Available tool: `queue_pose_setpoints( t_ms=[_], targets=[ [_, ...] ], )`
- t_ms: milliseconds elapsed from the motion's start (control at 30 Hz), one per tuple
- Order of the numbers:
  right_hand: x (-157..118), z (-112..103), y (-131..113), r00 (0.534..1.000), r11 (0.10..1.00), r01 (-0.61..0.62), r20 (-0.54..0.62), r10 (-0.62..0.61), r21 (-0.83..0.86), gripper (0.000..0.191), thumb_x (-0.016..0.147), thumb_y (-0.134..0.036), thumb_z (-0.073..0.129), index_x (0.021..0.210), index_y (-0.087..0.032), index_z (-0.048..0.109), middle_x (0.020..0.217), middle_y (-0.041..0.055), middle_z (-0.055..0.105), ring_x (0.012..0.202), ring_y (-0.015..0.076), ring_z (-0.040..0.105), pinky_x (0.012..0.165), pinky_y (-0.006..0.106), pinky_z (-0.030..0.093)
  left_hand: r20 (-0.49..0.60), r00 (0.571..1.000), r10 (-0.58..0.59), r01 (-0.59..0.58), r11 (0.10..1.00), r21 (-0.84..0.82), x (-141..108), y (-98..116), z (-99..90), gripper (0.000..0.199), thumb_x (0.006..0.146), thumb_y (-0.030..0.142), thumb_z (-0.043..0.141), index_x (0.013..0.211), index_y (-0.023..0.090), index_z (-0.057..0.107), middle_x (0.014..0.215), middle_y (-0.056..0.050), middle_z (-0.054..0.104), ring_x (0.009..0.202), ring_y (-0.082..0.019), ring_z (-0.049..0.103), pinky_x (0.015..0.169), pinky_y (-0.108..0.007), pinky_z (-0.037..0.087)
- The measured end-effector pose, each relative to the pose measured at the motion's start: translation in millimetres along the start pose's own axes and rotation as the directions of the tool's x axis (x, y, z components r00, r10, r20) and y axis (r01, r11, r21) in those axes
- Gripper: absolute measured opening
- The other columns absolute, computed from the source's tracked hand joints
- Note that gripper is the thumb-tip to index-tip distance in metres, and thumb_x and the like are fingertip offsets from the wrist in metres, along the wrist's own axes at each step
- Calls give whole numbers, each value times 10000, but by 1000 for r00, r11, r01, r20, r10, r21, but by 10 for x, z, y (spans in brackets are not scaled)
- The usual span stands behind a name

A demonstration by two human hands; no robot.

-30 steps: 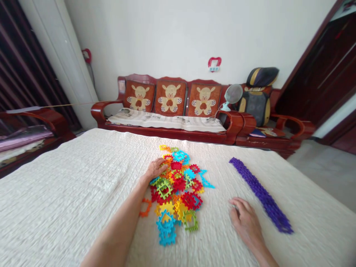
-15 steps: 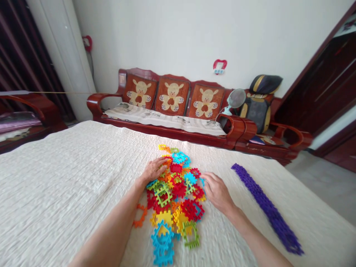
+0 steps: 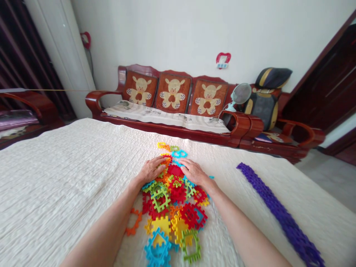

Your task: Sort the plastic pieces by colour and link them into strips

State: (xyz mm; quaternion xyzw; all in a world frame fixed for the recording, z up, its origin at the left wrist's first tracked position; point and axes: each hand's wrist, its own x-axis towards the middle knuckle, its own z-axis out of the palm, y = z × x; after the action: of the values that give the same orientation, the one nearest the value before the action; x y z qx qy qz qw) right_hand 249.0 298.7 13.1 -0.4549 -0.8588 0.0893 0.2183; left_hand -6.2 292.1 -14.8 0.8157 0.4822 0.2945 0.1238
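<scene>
A loose pile of colourful plastic interlocking pieces (image 3: 177,189) lies in front of me, in red, green, yellow, blue and orange. At the pile's far left edge my left hand (image 3: 152,170) rests palm down, its fingers stretched over orange and red pieces. Opposite it, my right hand (image 3: 193,172) lies on the far right part, fingers extended over blue pieces beside a flat red piece (image 3: 175,170). Both hands look open, and their palms are hidden. Nearest me are a blue piece (image 3: 158,249) and a green frame piece (image 3: 190,246); an orange piece (image 3: 134,221) sits apart at left.
A long purple strip of joined pieces (image 3: 278,211) lies on the right of the cream quilted cover (image 3: 69,174). Beyond the cover's far edge stands a wooden sofa (image 3: 167,126) with bear cushions. A small fan (image 3: 240,94) is by its right arm.
My right hand has moved left and forward from the pile's right side onto its far part. The left hand stays nearly in place. The view has shifted slightly.
</scene>
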Motion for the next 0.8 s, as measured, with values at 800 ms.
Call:
queue_pose_setpoints(
  t_ms=[800],
  targets=[
    [-958, -590, 853, 989, 984, -145, 44, 141, 99, 332, 717, -229, 627, 1036, -186, 708, 1008, 72, 641, 899, 194, 612, 829, 319, 484, -1, 999, 39, -39, 997, -62, 27, 19, -59, 560, 915, 543, 357, 1284, 187, 583, 1390, -82, 538, 1295, -228, 478, 1133, -390, 336]
  ],
)
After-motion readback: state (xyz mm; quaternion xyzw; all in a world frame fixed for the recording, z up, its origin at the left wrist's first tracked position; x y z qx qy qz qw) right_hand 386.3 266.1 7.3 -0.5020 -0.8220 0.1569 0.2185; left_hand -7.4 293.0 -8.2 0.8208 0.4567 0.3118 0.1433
